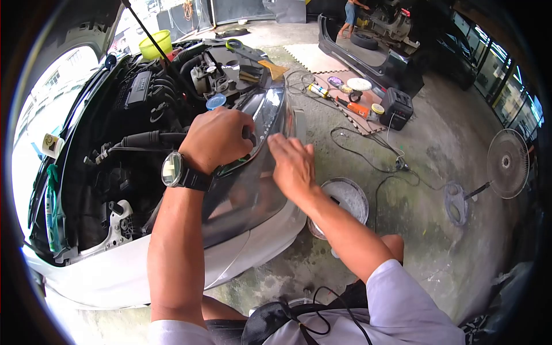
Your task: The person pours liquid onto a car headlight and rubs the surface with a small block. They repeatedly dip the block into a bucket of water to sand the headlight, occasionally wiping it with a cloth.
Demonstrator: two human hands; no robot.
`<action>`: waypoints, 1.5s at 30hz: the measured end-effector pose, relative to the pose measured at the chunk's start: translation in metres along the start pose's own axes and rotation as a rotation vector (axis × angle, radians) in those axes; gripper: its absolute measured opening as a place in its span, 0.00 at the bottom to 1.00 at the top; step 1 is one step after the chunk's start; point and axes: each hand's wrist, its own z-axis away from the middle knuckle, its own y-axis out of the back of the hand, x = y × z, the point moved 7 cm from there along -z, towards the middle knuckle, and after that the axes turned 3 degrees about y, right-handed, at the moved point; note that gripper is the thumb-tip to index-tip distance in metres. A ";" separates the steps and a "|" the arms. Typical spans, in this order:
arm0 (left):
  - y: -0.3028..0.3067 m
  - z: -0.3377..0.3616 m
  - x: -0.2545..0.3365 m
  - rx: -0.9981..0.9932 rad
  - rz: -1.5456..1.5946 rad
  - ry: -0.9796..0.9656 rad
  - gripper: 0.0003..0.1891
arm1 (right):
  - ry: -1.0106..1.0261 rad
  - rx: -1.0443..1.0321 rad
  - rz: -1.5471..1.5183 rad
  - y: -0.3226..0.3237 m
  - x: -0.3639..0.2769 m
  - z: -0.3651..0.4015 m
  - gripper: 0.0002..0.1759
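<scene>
A car with its hood raised shows its engine bay (135,95) and a white bumper (253,253). My left hand (221,138), with a watch (172,169) on the wrist, is over the inner edge of the headlight (244,198). Its fingers are curled round something dark that I cannot make out. On the headlight's outer side, my right hand (290,164) has its fingers extended and lying against or just above the surface, with nothing seen in it. Just beyond my left hand is a small blue cup (216,102).
A metal basin (345,201) stands on the floor beside the bumper. Cables, an orange tool (353,107) and a black box (398,108) lie further off. A fan (508,163) stands at right. A removed bumper (368,69) and another person (349,17) are at the back.
</scene>
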 end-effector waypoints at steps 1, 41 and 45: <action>0.002 0.000 0.001 0.003 -0.011 0.009 0.18 | 0.028 -0.007 -0.022 0.004 -0.010 0.007 0.27; -0.001 -0.005 -0.002 0.018 -0.009 -0.014 0.17 | -0.023 -0.019 -0.147 0.007 -0.017 0.030 0.29; -0.004 -0.006 0.002 -0.063 -0.034 -0.010 0.17 | -0.024 -0.076 -0.279 -0.002 -0.006 0.041 0.32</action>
